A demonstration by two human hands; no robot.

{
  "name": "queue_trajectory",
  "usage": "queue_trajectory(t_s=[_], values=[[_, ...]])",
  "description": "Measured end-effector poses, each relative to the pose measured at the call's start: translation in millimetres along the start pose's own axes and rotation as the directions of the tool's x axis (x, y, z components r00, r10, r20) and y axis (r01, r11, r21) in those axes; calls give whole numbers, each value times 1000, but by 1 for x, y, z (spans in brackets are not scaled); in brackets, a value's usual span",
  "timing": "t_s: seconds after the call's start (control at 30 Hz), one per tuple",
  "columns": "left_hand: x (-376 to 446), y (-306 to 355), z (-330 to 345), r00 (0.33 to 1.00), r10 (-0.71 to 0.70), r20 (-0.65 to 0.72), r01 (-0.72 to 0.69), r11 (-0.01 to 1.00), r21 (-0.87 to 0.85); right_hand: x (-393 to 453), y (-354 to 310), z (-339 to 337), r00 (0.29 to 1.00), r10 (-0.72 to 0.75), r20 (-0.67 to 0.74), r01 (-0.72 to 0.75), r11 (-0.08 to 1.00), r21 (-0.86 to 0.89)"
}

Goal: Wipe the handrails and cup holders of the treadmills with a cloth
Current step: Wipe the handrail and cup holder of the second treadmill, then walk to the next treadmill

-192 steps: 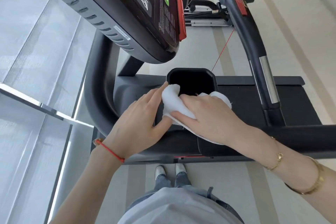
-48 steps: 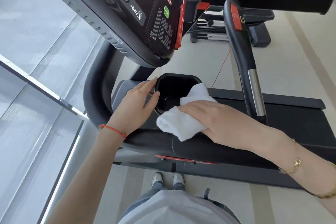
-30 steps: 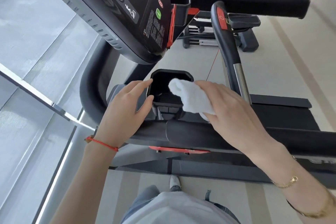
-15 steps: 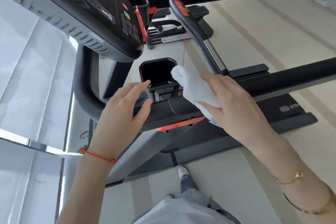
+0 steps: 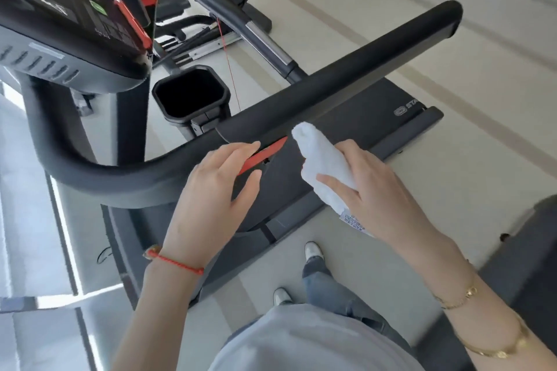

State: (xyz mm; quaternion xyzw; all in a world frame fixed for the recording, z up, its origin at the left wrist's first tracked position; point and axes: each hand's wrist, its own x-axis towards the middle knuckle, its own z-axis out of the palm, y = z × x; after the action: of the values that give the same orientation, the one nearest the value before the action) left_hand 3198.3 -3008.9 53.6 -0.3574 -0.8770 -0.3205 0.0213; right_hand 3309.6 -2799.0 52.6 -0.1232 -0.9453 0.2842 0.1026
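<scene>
Right hand (image 5: 379,190) grips the cloth (image 5: 324,166) beside the handrail (image 5: 331,90); left hand (image 5: 217,190), fingers straight, hovers by it; pale floor (image 5: 452,144) below.

Left hand (image 5: 212,187) reaching forward, palm down, fingers straight and close together, thumb spread, holding nothing. Right hand (image 5: 366,187) extended alongside, fingers and thumb wrapped round a rolled white cloth (image 5: 324,166). Both forearms bare, angled inward.

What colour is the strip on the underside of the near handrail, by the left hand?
Red, against the black handrail; the strip shows in the head view.
</scene>
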Motion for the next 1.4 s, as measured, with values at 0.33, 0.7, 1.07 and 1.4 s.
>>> queue_trajectory(t_s=[0.33, 0.7, 1.07, 1.4], values=[[42, 45, 59, 964, 187, 191, -182, 982, -44, -54, 66, -22, 932, 331, -145, -321, 943, 90], [130, 125, 154, 848, 383, 366, -359, 924, -134, -73, 163, -71, 763, 590, -264, -571, 806, 153], [209, 231, 254, 677, 578, 455, -514, 815, -269, -99, 250, -136, 572, 728, -378, -720, 667, 193], [282, 326, 348, 418, 735, 534, -629, 658, -414, -102, 310, -181, 293, 831, -473, -812, 477, 336]])
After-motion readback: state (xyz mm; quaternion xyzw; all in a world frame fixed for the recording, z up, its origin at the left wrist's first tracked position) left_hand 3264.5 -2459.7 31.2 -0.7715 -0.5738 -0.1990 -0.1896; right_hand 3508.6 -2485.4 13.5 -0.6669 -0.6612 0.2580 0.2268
